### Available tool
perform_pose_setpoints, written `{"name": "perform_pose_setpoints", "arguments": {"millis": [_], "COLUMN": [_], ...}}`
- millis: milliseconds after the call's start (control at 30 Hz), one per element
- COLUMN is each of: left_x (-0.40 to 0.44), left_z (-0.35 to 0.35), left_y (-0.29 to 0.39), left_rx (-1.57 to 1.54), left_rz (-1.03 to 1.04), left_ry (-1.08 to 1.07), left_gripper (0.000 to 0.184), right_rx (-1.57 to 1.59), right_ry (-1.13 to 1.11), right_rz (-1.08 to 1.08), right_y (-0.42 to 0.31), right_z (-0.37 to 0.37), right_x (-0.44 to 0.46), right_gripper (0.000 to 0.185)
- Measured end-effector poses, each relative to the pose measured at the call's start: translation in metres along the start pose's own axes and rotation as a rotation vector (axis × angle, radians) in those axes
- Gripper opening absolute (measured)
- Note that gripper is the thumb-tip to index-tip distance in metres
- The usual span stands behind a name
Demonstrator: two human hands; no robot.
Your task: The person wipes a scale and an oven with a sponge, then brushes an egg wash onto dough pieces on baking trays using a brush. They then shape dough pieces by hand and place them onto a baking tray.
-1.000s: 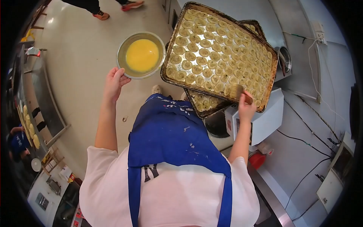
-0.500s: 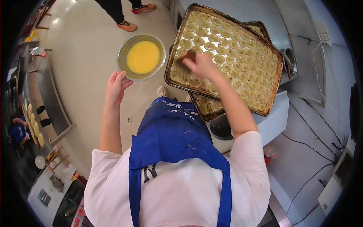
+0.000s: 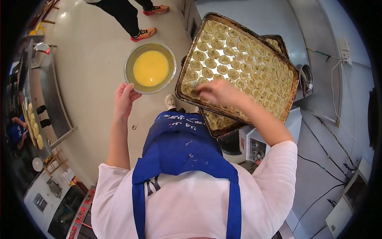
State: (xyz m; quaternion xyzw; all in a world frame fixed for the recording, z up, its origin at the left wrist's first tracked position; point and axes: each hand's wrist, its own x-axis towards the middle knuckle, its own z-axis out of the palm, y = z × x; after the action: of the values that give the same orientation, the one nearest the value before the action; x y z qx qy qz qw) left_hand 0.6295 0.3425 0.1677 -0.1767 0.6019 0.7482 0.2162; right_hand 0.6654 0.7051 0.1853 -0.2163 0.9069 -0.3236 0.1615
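My left hand (image 3: 125, 98) pinches the near rim of a round metal bowl (image 3: 172, 75) that holds yellow liquid (image 3: 151, 68). To the right, a dark-edged baking tray (image 3: 248, 67) carries rows of small flat round dough pieces. My right hand (image 3: 222, 94) is closed around a brush, mostly hidden by the fingers, over the tray's near left part. The brush bristles (image 3: 195, 93) are blurred at the dough pieces near the tray's left corner. Beneath lies a second tray (image 3: 217, 124) with more dough pieces, sticking out at two corners.
A person's legs and orange shoes (image 3: 144, 33) are beyond the bowl. A metal pot (image 3: 306, 79) stands right of the trays, near a white machine with knobs (image 3: 256, 150). At the far left, long pale dough pieces (image 3: 36, 129) lie beside another person in blue.
My right hand with the brush has moved from the tray's near right side to its left part. The other person's legs have shifted right and nearer. My left hand still holds the bowl.
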Motion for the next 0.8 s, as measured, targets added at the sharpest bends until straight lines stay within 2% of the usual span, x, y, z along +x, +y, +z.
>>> {"name": "perform_pose_setpoints", "arguments": {"millis": [33, 100, 167, 233, 267, 367, 400, 433, 500, 633, 700, 800], "left_x": [0.001, 0.0, -0.003, -0.005, -0.005, -0.002, -0.002, -0.003, -0.005, 0.0, 0.0, -0.001], "left_z": [0.002, 0.007, 0.012, 0.018, 0.023, 0.033, 0.034, 0.039, 0.053, 0.063, 0.067, 0.083], "left_y": [0.002, 0.004, 0.004, 0.006, 0.006, -0.001, -0.004, -0.004, -0.002, -0.012, -0.016, -0.022], "left_rx": [0.004, 0.011, 0.01, 0.026, 0.033, 0.021, 0.016, 0.025, 0.05, 0.061, 0.068, 0.062], "left_rz": [0.0, -0.002, -0.006, -0.02, -0.029, -0.041, -0.041, -0.051, -0.071, -0.072, -0.068, -0.081], "left_ry": [0.005, 0.012, -0.009, -0.024, -0.029, -0.065, -0.074, -0.081, -0.099, -0.15, -0.19, -0.193], "left_gripper": [0.009, 0.009, 0.01, 0.01, 0.01, 0.011, 0.011, 0.011, 0.011, 0.01, 0.009, 0.008], "right_rx": [0.021, -0.099, -0.302, -0.479, -0.64, -0.392, -0.289, -0.241, -0.112, -0.238, -0.665, -0.498], "right_ry": [-0.051, 0.217, 0.482, 0.668, 0.614, 0.192, 0.178, 0.196, 0.248, 0.583, 0.741, 0.549], "right_rz": [0.167, 0.429, 0.437, 0.391, 0.234, 0.015, -0.139, -0.299, -0.133, 0.512, 0.567, 0.442], "right_y": [0.008, 0.05, 0.127, 0.123, 0.114, 0.06, 0.021, 0.025, 0.017, 0.115, 0.144, 0.099], "right_z": [-0.017, -0.06, -0.084, -0.094, -0.087, -0.021, -0.015, 0.014, 0.003, -0.061, -0.075, -0.056], "right_x": [0.001, 0.012, 0.008, -0.002, -0.012, -0.035, -0.048, -0.059, -0.066, -0.075, -0.085, -0.069], "right_gripper": [0.02, 0.021, 0.019, 0.017, 0.016, 0.026, 0.029, 0.027, 0.021, 0.013, 0.009, 0.006]}}
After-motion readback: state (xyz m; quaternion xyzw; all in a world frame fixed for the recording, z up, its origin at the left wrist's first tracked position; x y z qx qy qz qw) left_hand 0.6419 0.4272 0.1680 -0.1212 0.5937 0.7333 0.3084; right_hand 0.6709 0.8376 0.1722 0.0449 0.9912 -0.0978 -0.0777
